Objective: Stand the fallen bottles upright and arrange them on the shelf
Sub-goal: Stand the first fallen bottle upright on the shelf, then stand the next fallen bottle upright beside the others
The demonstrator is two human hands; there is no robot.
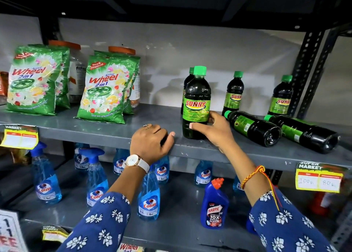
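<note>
From the head camera I saw my right hand (213,130) wrapped around the lower body of an upright dark plastic bottle with a green cap and green SUNNY label (196,103), standing near the grey metal shelf's (114,131) front edge. My left hand (150,143) rested loosely curled on that edge, holding nothing. Two matching bottles (253,128) lay fallen just right; three more stood behind.

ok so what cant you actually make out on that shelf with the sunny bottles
Head view only:
- Bottle behind the front Sunny bottle: the front one hides all but its cap and shoulder.
- Orange-lidded jars: Wheel packets cover their labels.
- Small print on the fallen bottles' labels: too small.
- Left price tag: blurred.
</note>
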